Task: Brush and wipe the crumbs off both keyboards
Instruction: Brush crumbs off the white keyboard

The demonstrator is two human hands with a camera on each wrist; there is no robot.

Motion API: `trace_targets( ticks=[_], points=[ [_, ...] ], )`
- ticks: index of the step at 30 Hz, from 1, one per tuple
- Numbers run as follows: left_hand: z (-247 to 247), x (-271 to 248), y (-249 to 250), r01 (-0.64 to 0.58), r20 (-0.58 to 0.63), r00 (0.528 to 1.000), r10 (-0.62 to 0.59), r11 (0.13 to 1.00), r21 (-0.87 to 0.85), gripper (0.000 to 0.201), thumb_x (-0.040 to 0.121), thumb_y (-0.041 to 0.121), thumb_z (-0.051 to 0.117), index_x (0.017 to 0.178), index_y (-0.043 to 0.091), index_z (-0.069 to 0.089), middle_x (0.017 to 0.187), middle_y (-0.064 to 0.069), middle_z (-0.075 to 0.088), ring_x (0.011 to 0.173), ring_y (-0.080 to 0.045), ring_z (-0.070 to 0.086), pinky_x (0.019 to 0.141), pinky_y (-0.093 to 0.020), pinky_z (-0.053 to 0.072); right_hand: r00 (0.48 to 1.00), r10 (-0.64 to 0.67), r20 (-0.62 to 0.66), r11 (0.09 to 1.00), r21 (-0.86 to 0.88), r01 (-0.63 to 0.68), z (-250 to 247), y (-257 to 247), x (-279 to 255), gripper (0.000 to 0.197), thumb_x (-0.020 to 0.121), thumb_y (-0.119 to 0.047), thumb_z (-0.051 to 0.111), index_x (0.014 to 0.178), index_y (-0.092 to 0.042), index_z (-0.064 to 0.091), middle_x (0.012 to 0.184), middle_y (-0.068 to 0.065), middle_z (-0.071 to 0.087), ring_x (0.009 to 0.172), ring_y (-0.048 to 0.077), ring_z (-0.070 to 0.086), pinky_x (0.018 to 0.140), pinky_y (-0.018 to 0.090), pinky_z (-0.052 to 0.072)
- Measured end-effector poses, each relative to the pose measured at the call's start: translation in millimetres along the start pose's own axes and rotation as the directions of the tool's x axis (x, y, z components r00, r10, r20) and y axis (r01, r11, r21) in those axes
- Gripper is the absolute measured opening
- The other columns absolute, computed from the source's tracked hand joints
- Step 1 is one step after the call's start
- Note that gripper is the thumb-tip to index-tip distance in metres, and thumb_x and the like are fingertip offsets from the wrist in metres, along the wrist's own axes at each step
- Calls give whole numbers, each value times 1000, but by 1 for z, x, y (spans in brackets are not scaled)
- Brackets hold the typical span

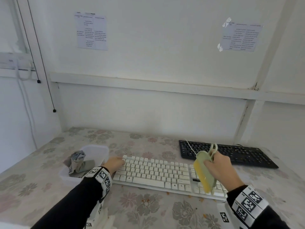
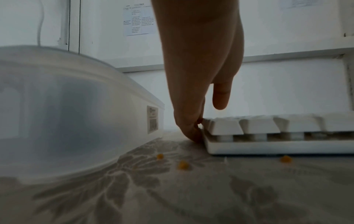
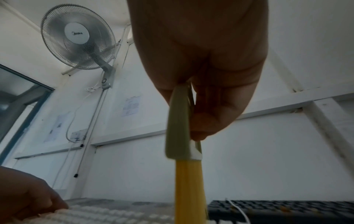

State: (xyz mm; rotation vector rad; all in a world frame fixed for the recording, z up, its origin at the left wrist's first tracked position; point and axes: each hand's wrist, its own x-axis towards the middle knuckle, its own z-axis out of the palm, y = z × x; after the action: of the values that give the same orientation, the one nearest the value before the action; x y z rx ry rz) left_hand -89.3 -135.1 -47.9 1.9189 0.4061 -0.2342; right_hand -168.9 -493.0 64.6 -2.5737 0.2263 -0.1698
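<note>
A white keyboard (image 1: 165,174) lies at the front of the table, and a black keyboard (image 1: 231,154) lies behind it to the right. My right hand (image 1: 214,164) grips a pale green brush (image 1: 204,172) by its handle. The brush's yellow bristles (image 3: 188,189) point down over the right end of the white keyboard. My left hand (image 1: 118,160) rests its fingertips (image 2: 191,133) against the left end of the white keyboard (image 2: 268,136), with the thumb lifted above the keys. Orange crumbs (image 2: 183,165) lie on the cloth in front of the keyboard.
A translucent plastic tub (image 1: 99,151) holding a grey cloth (image 1: 77,161) stands just left of my left hand. The table wears a flowered covering (image 1: 148,209). A white wall rises close behind the black keyboard. A thin white cord (image 1: 191,147) crosses the black keyboard's left part.
</note>
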Motion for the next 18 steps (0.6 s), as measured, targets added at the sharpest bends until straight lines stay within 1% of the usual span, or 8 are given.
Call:
trace_targets(
  ticks=[1, 2, 4, 7, 9, 11, 13, 18],
  points=[
    [-1, 5, -3, -2, 11, 1000, 1, 1000, 16, 8, 87, 5, 48, 84, 9, 54, 101, -18, 57, 96, -26, 56, 90, -36, 44, 1000, -22, 3, 999, 25, 22, 2, -9, 0, 10, 89, -13, 50, 93, -4, 49, 71, 2, 50, 58, 13, 47, 47, 21, 35],
    [-2, -4, 4, -4, 28, 1000, 4, 1000, 24, 11, 86, 8, 51, 94, 5, 59, 109, -20, 59, 103, -29, 57, 96, -39, 45, 999, -47, 2, 998, 49, 47, 3, -19, -1, 8, 89, -12, 49, 91, -5, 48, 70, 3, 49, 57, 13, 46, 47, 21, 34],
    [-6, -24, 17, -14, 55, 998, 11, 999, 47, 40, 84, 14, 56, 120, -2, 57, 124, -20, 56, 112, -31, 55, 96, -41, 47, 995, -103, 6, 991, 86, 102, 8, -44, -4, 13, 90, -12, 47, 77, -10, 43, 67, 2, 46, 56, 11, 43, 44, 17, 31],
    [-25, -45, 35, -62, 30, 998, 59, 994, 88, 31, 97, 10, 45, 127, 4, 53, 126, -15, 51, 115, -27, 49, 93, -33, 42, 977, -214, 12, 967, 146, 210, 22, -89, -10, 31, 90, -11, 48, 64, -18, 32, 61, -1, 42, 53, 9, 40, 40, 14, 30],
    [-46, -53, 40, -131, -30, 991, 132, 991, 38, 34, 98, 7, 43, 131, 6, 51, 132, -13, 51, 117, -23, 48, 95, -31, 39, 957, -288, 23, 939, 205, 277, 37, -121, -15, 27, 90, -13, 49, 67, -18, 35, 61, -1, 43, 52, 9, 41, 41, 15, 31],
    [-72, -53, 39, -170, -112, 980, 167, 985, -18, 43, 97, 6, 44, 140, 5, 44, 143, -8, 45, 130, -22, 43, 107, -32, 35, 933, -358, 33, 901, 274, 336, 54, -155, -21, 18, 92, -15, 48, 76, -17, 39, 62, -1, 44, 53, 9, 41, 41, 13, 33],
    [-99, -51, 33, -210, -203, 958, 203, 978, -12, 44, 97, 6, 43, 141, 7, 44, 145, -6, 45, 134, -22, 41, 113, -35, 31, 914, -402, 48, 866, 345, 362, 73, -190, -27, 7, 92, -14, 47, 89, -13, 41, 65, -2, 45, 57, 11, 45, 41, 12, 34],
    [-156, -39, 3, -214, -389, 903, 184, 976, -34, 42, 95, 1, 41, 136, 6, 50, 139, -9, 51, 130, -24, 45, 108, -32, 32, 893, -445, 68, 833, 396, 385, 130, -261, -32, 15, 91, -14, 48, 102, -7, 42, 68, -2, 44, 53, 7, 41, 40, 14, 31]
  ],
)
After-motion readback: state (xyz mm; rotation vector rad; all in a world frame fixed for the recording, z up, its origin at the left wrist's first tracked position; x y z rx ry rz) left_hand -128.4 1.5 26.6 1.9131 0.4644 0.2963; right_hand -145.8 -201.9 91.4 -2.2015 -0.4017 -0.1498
